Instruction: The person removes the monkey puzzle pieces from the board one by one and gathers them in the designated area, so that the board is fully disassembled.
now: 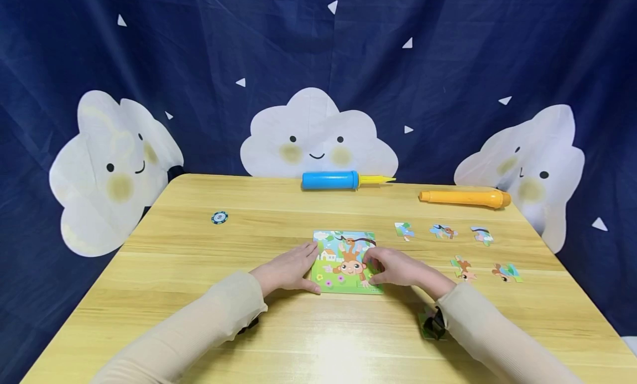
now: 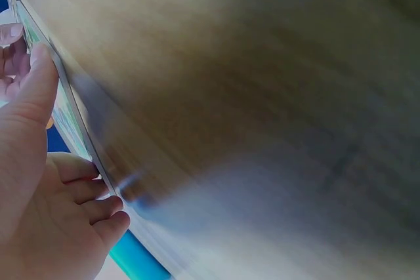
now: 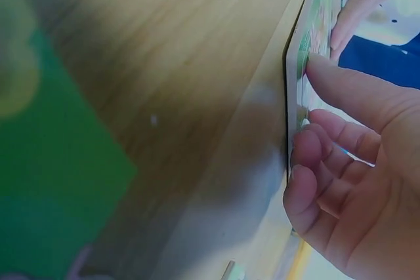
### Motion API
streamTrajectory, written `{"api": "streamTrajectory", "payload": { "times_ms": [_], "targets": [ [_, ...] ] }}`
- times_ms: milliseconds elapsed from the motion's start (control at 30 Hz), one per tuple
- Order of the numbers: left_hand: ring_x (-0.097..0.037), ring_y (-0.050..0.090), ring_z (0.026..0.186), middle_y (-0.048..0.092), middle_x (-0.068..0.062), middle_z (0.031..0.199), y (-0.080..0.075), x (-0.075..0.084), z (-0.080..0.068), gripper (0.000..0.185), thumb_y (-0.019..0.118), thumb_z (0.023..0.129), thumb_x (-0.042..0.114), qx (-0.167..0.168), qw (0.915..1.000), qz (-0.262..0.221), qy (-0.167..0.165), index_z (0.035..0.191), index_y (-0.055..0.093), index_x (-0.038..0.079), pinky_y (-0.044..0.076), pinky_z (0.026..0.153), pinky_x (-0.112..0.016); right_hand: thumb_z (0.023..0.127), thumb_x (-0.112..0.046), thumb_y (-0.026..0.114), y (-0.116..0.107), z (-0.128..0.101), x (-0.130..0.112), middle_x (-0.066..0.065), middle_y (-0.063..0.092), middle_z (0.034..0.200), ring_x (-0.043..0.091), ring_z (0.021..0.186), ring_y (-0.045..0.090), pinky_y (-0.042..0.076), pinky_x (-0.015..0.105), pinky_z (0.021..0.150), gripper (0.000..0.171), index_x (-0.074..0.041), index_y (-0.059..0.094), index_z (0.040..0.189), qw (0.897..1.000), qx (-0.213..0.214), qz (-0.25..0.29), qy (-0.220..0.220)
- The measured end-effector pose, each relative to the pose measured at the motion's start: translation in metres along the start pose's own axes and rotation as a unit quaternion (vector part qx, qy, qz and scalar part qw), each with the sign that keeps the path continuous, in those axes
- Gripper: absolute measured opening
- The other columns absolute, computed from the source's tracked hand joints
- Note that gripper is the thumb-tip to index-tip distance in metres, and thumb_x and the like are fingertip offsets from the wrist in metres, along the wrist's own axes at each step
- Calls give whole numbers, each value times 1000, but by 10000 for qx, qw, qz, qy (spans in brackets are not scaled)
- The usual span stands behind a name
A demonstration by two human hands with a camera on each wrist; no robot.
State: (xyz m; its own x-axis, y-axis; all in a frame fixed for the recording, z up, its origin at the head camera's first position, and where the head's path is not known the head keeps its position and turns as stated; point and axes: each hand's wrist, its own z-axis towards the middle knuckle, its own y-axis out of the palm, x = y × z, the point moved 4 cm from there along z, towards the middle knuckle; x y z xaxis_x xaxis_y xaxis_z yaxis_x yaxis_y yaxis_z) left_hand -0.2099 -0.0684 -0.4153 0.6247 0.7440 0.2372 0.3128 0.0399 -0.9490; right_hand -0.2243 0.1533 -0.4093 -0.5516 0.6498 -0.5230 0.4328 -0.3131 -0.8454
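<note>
A square puzzle board (image 1: 343, 251) with a monkey picture lies flat on the wooden table (image 1: 199, 262), in front of me. My left hand (image 1: 306, 268) rests on the table against the board's left edge, fingers fairly straight and thumb at its front corner. In the left wrist view the thumb (image 2: 33, 90) lies against the board (image 2: 69, 119). My right hand (image 1: 372, 269) holds the board's right side. The right wrist view shows its thumb (image 3: 354, 90) on top of the board (image 3: 303, 57) and curled fingers (image 3: 315, 162) at the edge.
Several loose puzzle pieces (image 1: 443, 231) lie to the right of the board. A green piece (image 1: 426, 324) sits under my right wrist. At the back lie a blue pump (image 1: 330, 180) and an orange tube (image 1: 465, 198). A small chip (image 1: 219, 217) lies far left.
</note>
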Motion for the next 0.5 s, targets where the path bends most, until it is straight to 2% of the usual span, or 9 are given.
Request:
{"api": "streamTrajectory", "payload": {
  "times_ms": [167, 267, 500],
  "targets": [
    [-33, 13, 136, 15, -23, 148, 1, -1, 1, 96, 59, 81, 55, -7, 10000, 1, -3, 142, 21, -9, 15, 109, -37, 78, -14, 75, -2, 0, 0, 2, 51, 94, 19, 83, 50, 43, 33, 69, 32, -5, 56, 103, 9999, -22, -127, 38],
    [-33, 13, 136, 14, -23, 149, 1, -1, 1, 96, 58, 81, 56, -22, 10000, 19, -3, 142, 21, -8, 15, 109, -36, 77, -14, 75, -2, 1, 1, 3, 51, 97, 19, 86, 51, 45, 36, 72, 33, -6, 55, 102, 9999, -9, -133, 46],
    [-33, 14, 136, 14, -23, 148, 1, -1, 2, 97, 58, 81, 57, -13, 10000, 85, 2, 142, 21, -8, 15, 109, -36, 78, -11, 74, -2, 1, 1, 2, 51, 89, 16, 71, 46, 41, 30, 63, 36, -4, 51, 105, 9997, -61, 164, 157]
  ]
}}
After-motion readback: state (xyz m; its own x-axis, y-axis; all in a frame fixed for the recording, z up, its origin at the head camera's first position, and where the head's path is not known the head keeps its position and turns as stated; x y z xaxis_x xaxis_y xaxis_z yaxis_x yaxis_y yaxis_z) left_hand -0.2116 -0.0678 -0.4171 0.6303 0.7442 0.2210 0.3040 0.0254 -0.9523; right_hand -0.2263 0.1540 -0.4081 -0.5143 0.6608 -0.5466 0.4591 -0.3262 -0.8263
